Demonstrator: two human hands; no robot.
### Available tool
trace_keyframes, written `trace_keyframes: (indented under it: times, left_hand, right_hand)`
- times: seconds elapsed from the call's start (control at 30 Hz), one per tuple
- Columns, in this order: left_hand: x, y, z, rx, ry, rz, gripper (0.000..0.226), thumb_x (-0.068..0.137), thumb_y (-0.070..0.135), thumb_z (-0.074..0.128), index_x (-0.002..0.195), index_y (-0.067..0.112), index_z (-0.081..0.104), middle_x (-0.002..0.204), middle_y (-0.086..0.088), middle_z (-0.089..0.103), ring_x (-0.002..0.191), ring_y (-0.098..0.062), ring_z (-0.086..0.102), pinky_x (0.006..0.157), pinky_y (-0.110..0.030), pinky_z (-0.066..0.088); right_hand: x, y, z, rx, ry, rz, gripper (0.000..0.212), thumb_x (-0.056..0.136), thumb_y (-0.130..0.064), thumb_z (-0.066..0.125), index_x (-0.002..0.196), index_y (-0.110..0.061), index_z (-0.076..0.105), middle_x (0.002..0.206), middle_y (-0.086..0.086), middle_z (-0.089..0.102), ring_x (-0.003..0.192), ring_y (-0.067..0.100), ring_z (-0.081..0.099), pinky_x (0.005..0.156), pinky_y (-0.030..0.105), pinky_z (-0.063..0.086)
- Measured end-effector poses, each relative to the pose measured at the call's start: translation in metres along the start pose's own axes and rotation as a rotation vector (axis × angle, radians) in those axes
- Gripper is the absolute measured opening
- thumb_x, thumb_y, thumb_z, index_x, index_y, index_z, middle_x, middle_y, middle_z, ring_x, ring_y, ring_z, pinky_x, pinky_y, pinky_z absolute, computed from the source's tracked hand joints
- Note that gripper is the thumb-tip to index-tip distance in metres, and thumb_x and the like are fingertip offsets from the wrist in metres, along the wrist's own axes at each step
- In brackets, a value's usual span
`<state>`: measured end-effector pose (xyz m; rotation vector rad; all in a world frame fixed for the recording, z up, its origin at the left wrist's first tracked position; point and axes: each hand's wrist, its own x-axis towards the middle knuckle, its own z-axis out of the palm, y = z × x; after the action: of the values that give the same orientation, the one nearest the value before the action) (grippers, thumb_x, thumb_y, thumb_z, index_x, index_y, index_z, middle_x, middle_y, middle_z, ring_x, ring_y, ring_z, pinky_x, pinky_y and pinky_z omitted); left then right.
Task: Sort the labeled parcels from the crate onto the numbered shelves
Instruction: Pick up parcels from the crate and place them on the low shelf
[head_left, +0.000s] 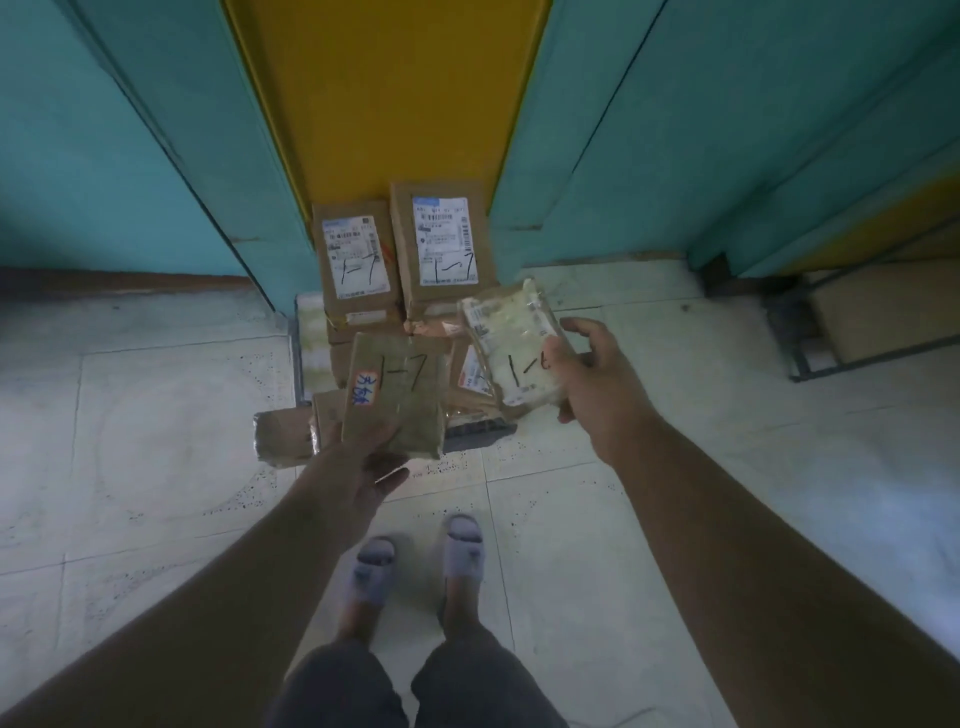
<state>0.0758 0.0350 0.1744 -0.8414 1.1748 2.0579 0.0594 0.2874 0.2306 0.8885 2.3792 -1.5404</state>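
Note:
My left hand (347, 480) holds a flat brown parcel (402, 395) marked "1-7" from below, thumb on its near edge. My right hand (597, 382) grips a pale, clear-wrapped parcel (511, 345) marked "1-" with the last digit hidden by my thumb. Both are held above a dark crate (470, 434) on the floor, mostly hidden by parcels. Two brown boxes stand upright at the back, a left one (356, 260) and a right one (441, 241), each with a white label marked "1-7". More cardboard parcels (283, 434) lie under my hands.
Teal panels (130, 156) flank a yellow panel (387, 98) ahead. A dark metal rack (810, 332) with a cardboard box (883, 314) on it stands low at the right. The floor (675, 519) is pale tile. My feet in slippers (415, 561) stand just behind the crate.

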Motion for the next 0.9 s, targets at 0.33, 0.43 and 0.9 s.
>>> trace_keyframes:
  times: [0.33, 0.43, 0.9]
  left_hand:
    - [-0.053, 0.024, 0.068, 0.258, -0.215, 0.026, 0.015, 0.093, 0.007, 0.062, 0.105, 0.014, 0.068, 0.091, -0.01, 0.076, 0.082, -0.028, 0.07, 0.072, -0.04, 0.06]
    - [-0.061, 0.015, 0.111, 0.339, -0.286, 0.011, 0.027, 0.092, 0.004, 0.062, 0.117, 0.014, 0.065, 0.104, -0.012, 0.077, 0.091, -0.03, 0.073, 0.082, -0.042, 0.061]
    - [-0.068, -0.118, 0.394, 0.548, -0.435, 0.01, 0.025, 0.088, 0.003, 0.067, 0.111, 0.013, 0.065, 0.1, -0.011, 0.073, 0.098, -0.033, 0.064, 0.1, -0.048, 0.051]
  right_hand:
    - [-0.078, -0.018, -0.06, 0.296, 0.157, -0.031, 0.028, 0.104, -0.035, 0.043, 0.13, -0.034, 0.052, 0.102, 0.0, 0.069, 0.07, 0.012, 0.069, 0.056, 0.029, 0.054]
    - [-0.088, -0.007, -0.107, 0.349, 0.222, -0.051, 0.03, 0.104, -0.034, 0.044, 0.134, -0.035, 0.049, 0.109, 0.001, 0.068, 0.087, 0.022, 0.07, 0.059, 0.028, 0.054]
    - [-0.12, 0.082, -0.403, 0.436, 0.557, -0.118, 0.033, 0.104, -0.026, 0.047, 0.136, -0.035, 0.049, 0.103, 0.002, 0.066, 0.087, 0.022, 0.071, 0.067, 0.032, 0.058]
